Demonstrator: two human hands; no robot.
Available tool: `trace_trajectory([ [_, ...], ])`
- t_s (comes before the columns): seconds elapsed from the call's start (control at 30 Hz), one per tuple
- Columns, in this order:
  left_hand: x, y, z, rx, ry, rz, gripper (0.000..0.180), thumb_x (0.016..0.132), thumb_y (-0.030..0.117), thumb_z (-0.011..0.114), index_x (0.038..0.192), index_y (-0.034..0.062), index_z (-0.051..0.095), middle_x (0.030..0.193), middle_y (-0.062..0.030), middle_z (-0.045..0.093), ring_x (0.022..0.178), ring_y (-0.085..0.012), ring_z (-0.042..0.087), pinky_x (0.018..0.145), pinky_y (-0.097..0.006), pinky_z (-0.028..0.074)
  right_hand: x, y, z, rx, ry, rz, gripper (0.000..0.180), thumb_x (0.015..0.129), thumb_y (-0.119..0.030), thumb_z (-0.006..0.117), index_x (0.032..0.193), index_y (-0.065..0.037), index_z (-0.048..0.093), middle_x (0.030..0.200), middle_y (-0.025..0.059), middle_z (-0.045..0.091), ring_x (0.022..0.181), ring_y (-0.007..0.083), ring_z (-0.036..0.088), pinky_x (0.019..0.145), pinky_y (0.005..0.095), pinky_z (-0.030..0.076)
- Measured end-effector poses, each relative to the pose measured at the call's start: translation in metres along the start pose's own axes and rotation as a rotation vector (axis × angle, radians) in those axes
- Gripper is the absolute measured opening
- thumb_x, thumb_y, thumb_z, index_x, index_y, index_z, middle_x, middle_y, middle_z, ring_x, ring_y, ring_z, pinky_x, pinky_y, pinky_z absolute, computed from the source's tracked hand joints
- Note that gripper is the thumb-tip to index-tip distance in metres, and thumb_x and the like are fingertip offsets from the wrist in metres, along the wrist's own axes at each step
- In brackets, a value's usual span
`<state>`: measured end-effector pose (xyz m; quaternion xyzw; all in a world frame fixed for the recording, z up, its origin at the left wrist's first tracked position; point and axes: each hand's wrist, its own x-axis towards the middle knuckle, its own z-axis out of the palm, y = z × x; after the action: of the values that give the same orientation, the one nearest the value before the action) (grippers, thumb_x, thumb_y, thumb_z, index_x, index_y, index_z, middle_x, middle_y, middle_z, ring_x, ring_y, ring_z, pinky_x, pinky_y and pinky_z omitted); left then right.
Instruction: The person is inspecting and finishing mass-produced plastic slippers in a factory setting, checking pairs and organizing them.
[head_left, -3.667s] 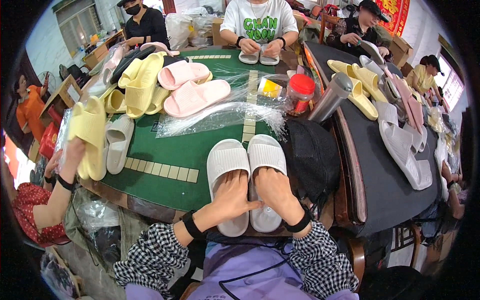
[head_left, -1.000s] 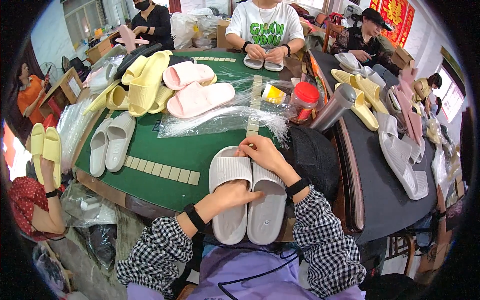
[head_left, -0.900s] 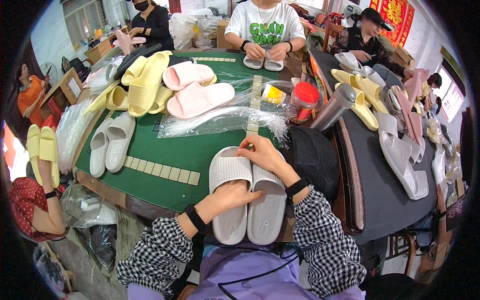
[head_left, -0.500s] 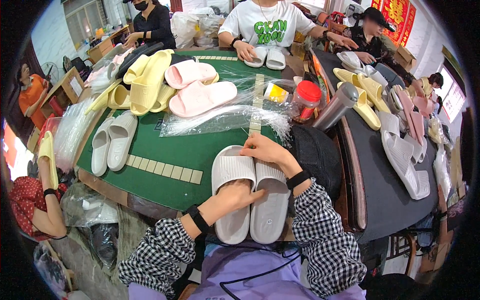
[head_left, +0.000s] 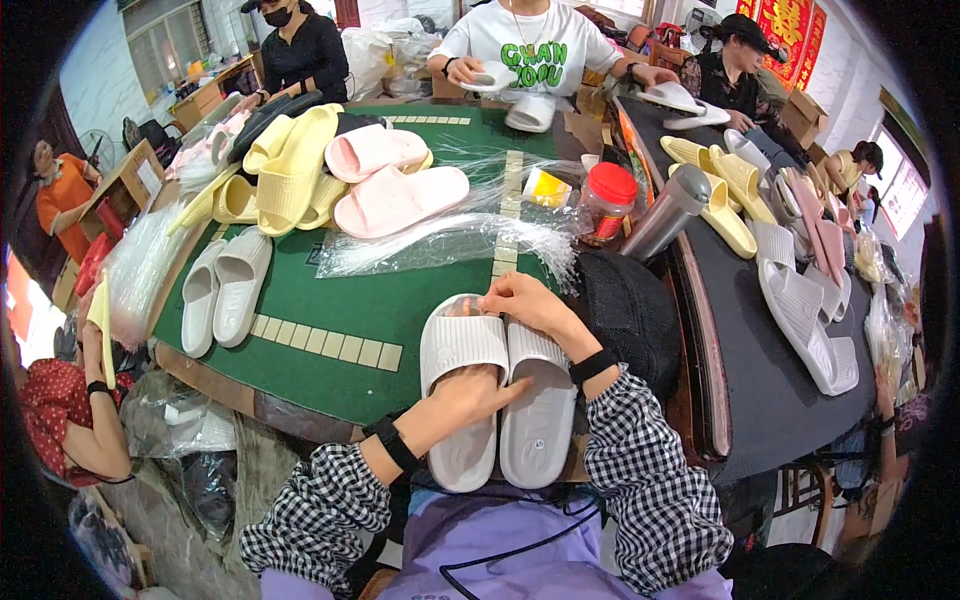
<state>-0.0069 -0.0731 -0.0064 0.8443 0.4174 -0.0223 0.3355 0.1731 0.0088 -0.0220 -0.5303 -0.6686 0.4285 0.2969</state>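
A pair of light grey slippers, the left slipper (head_left: 464, 440) and the right slipper (head_left: 538, 425), lies side by side before me, toes away. My left hand (head_left: 462, 396) is slid under the left slipper's ribbed strap. Its fingertips show in the toe opening, and its thumb stretches across to the right slipper. At the inner edge of the straps, my right hand (head_left: 528, 302) has its fingers pinched together between the two toes. What the pinch holds, if anything, is too small to make out.
Clear plastic strands (head_left: 440, 245) lie on the green table (head_left: 310, 385), beyond the slippers. Another grey pair (head_left: 240, 285) stands left; yellow slippers (head_left: 293, 170) and pink slippers (head_left: 400, 200) are piled behind. A black mesh bag (head_left: 628, 315), red-lidded jar (head_left: 607, 200) and steel flask (head_left: 668, 215) stand right.
My left fingertips now show in the left slipper's toe opening. The right hand stays at the straps. Across the table, a person has lifted one grey slipper and reaches toward others at the right.
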Motion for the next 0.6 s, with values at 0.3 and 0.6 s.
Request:
trace_trajectory([
  [0.3,-0.046,0.004,0.004,0.22,0.506,0.407,0.056,0.091,0.04,0.064,0.103,-0.0138,0.055,0.102,-0.0299,0.058,0.095,-0.0445,0.06,0.084,-0.048,0.05,-0.023,-0.008,-0.011,-0.05,0.269,-0.074,0.027,0.089,-0.026,0.068,0.09,0.001,0.067,0.076,0.0093,0.065,0.068,0.0172,0.06,0.065,0.0329,0.049],
  [0.6,-0.004,-0.008,-0.053,-0.08,0.764,0.359,0.016,0.087,0.01,0.066,0.1,0.0008,0.066,0.09,-0.0106,0.067,0.08,-0.0278,0.065,0.073,-0.034,0.052,-0.025,0.005,0.003,0.18,0.296,-0.156,0.026,0.091,-0.027,0.067,0.088,-0.001,0.066,0.078,0.004,0.066,0.071,0.0104,0.055,0.066,0.028,0.046],
])
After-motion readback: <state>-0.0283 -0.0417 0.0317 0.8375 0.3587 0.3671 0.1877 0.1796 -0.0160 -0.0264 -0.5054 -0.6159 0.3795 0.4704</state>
